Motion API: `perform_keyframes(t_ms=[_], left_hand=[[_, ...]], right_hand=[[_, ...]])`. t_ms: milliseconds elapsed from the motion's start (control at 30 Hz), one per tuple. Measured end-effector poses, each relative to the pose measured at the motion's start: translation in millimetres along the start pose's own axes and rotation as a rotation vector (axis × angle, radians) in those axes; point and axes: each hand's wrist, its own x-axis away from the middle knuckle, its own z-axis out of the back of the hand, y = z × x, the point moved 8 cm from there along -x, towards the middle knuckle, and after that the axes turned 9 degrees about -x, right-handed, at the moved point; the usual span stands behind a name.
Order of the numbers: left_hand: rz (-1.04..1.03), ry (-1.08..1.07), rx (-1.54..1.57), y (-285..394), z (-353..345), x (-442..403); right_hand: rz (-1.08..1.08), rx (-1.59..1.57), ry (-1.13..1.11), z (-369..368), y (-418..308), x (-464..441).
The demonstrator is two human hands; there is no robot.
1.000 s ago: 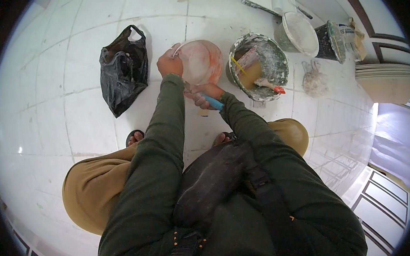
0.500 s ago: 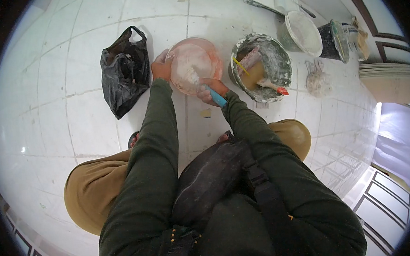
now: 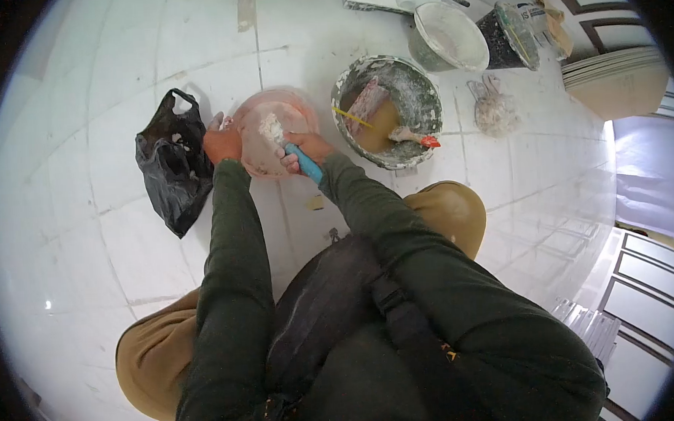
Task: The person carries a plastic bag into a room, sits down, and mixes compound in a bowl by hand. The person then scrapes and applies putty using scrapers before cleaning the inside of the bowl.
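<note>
My left hand (image 3: 224,143) grips the left rim of a round, pinkish plastic basin (image 3: 302,110) that has whitish paste in it. My right hand (image 3: 312,149) is closed around the blue handle of a scraper (image 3: 304,163). A lump of white paste (image 3: 271,127) covers the scraper's working end over the basin, so the blade's shape is hidden. Left of the basin lies a crumpled black plastic bag (image 3: 171,170). To the right stands a dirty bucket (image 3: 427,91) holding murky liquid, a yellow stick (image 3: 353,117) and a red-tipped brush-like tool (image 3: 415,137).
Beyond the bucket stand a white-smeared pail (image 3: 450,37) and a dark bucket (image 3: 508,37). A clear bag (image 3: 494,111) lies on the tiled floor (image 3: 55,217). Stacked boards (image 3: 616,81) are at the right, and my knees flank the work.
The view has turned, so the basin, bag and buckets appear shifted left. The paste lump on the scraper shows more plainly above the basin. Both hands keep their holds.
</note>
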Motion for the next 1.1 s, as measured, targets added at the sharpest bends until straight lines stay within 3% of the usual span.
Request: perform_keyframes(t_ms=[167, 200, 233, 267, 300, 333, 733, 833, 900, 933, 1033, 1100], left_hand=[[-0.34, 0.31, -0.256, 71, 75, -10], [-0.252, 0.219, -0.25, 65, 81, -14], [-0.181, 0.22, -0.603, 49, 82, -19], [0.035, 0.13, -0.733, 47, 94, -9], [0.182, 0.172, -0.799, 35, 103, -4], [-0.006, 0.167, -0.854, -15, 92, -29], [0.585, 0.608, -0.813, -12, 197, 52], [0.448, 0.58, -0.595, -98, 199, 23], [0.371, 0.598, -0.257, -150, 191, 12], [0.166, 0.689, -0.381, -172, 189, 2], [0.352, 0.355, 0.0, -138, 189, 14], [0.246, 0.376, -0.025, -124, 192, 19]], right_hand=[[0.037, -0.076, -0.023, -7, -3, -13], [0.052, -0.06, -0.038, -12, -4, -13], [0.066, -0.041, -0.053, -17, -6, -13], [0.077, -0.033, -0.068, -22, -6, -13], [0.088, -0.023, -0.085, -27, -7, -13], [0.097, -0.014, -0.104, -33, -7, -14], [0.09, -0.064, -0.182, -90, 3, -8], [0.087, 0.036, -0.164, -96, 9, -7], [0.099, 0.128, -0.167, -99, 13, -10], [0.058, 0.152, -0.144, -96, 17, -18], [-0.006, 0.16, -0.226, -113, 31, -15], [-0.052, 0.202, -0.215, -116, 41, -16]])
